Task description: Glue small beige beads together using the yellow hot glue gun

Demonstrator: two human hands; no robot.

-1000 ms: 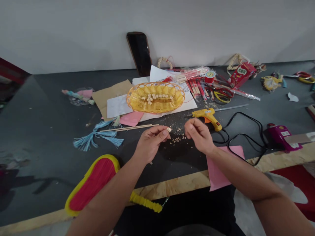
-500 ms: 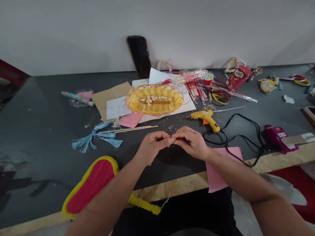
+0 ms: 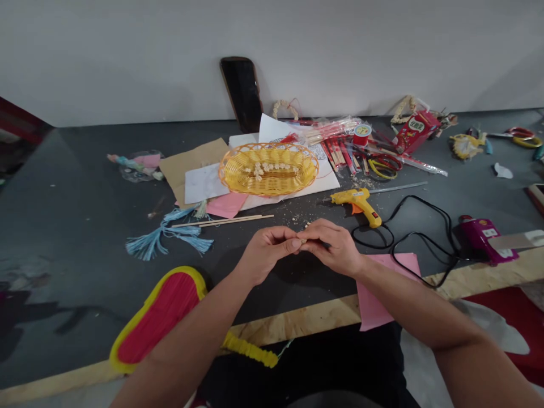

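Observation:
My left hand (image 3: 270,249) and my right hand (image 3: 331,243) meet fingertip to fingertip above the dark table, both closed in a pinch. Between them is a small beige piece (image 3: 303,240), mostly covered by the fingers, so its kind cannot be made out. Just beyond the hands, pale crumbs (image 3: 297,220) are scattered on the table. Farther back stands a yellow woven basket (image 3: 238,184) holding a row of small cream pieces (image 3: 276,167). To the right of my right hand lies a yellow glue gun (image 3: 359,204) with a clear glue stick in its back.
Blue tassels (image 3: 170,232) and thin wooden sticks (image 3: 229,220) lie to the left. A red and yellow fan-like piece (image 3: 161,317) sits under my left forearm. A black cord (image 3: 425,235), pink paper (image 3: 382,294) and a purple box (image 3: 484,241) are at right. A phone (image 3: 242,93) leans on the wall.
Both hands keep pinching the small piece in nearly the same place. The whole view has shifted slightly; nothing on the table has visibly moved.

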